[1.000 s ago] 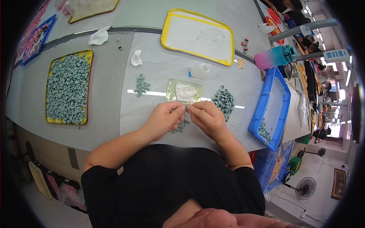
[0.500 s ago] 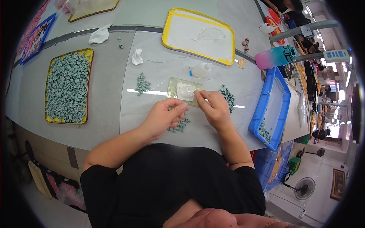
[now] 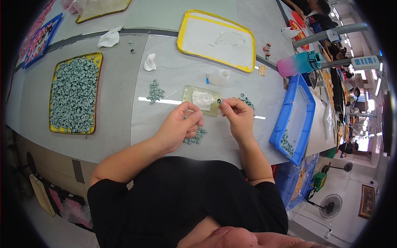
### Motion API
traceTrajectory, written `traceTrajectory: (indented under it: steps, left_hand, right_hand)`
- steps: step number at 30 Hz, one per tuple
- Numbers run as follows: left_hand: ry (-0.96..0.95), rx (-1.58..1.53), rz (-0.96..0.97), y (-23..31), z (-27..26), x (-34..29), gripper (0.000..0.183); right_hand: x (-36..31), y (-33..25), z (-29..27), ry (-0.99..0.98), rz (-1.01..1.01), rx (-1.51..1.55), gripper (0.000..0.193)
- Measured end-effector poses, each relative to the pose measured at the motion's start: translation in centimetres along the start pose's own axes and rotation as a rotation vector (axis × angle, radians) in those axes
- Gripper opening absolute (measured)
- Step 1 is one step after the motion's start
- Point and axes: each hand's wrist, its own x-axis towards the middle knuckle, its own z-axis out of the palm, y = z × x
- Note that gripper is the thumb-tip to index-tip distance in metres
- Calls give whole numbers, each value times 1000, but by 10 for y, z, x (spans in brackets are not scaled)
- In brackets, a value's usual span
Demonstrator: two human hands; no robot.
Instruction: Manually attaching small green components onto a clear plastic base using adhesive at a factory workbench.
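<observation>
While a yellow-rimmed tray (image 3: 74, 97) heaped with grey-green pieces sits at the far left of the table (image 3: 120, 115), a small loose pile (image 3: 155, 91) lies nearer the middle. Next comes the left hand (image 3: 180, 126), fingers curled over a scatter of pieces (image 3: 195, 137) (whether it grips one I cannot tell). Just beyond it lies a translucent pad (image 3: 202, 99). At the pad's right edge, the right hand (image 3: 236, 115) pinches one small grey-green piece (image 3: 219, 101) between thumb and forefinger. Farther right stands a blue bin (image 3: 294, 120).

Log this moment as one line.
right hand: pinching small green piece | left hand: over green pieces pile | clear mat: beyond hands
</observation>
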Motion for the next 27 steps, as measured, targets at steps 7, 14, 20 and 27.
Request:
traceTrajectory:
  steps: [7,14,20,27]
  left_hand:
    - [-53,21,-42,3,4,-1,13]
    - [-46,-79,-92,1,3,1,14]
    - [-36,-121,-120,1,3,2,14]
    - [-47,-126,-124,0,2,-1,15]
  right_hand:
    - [-4,-7,1,-74,242,316,9]
    - [-9,-2,9,-23,-457,-358,12]
    - [-9,-10,14,-69,-911,-583,26]
    - [-11,-8,15,-157,-1020,-669,32]
